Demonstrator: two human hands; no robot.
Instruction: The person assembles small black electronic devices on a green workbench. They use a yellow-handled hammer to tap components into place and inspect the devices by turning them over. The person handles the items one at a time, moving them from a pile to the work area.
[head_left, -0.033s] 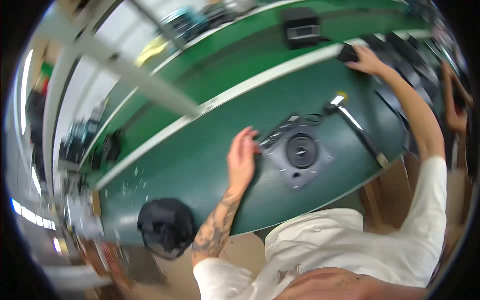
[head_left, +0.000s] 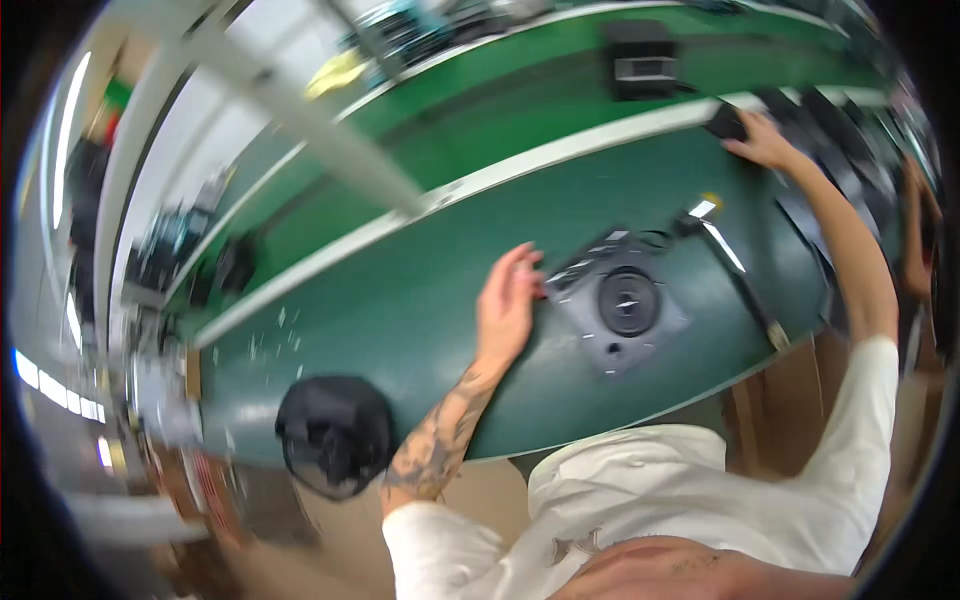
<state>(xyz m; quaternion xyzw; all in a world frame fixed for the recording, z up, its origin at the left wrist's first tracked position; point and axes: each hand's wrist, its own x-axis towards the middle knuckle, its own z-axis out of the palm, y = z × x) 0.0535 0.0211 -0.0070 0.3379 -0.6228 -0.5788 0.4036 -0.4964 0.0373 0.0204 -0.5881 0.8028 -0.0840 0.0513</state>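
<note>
At the table's far right edge, my right hand (head_left: 765, 141) has its fingers closed around a small black block (head_left: 727, 122). My left hand (head_left: 507, 310) is over the middle of the table, fingers apart and slightly bent, with nothing visible in them. Its fingertips are close to the left edge of a grey square panel (head_left: 590, 338); blur hides whether they touch. A round black speaker-like part (head_left: 629, 300) sits on that panel. Along the panel's far side lies a dark strip with pale marks (head_left: 590, 256).
A long dark bar (head_left: 745, 285) with a shiny top lies right of the panel. A black bag-like bundle (head_left: 335, 435) rests at the table's near left. Dark parts (head_left: 835, 150) are piled at the right. Behind the table, a green ledge holds a black box (head_left: 640, 60).
The whole view has shifted slightly, so the scene appears farther right. Both hands keep about the same places relative to the table, the right still on the black block.
</note>
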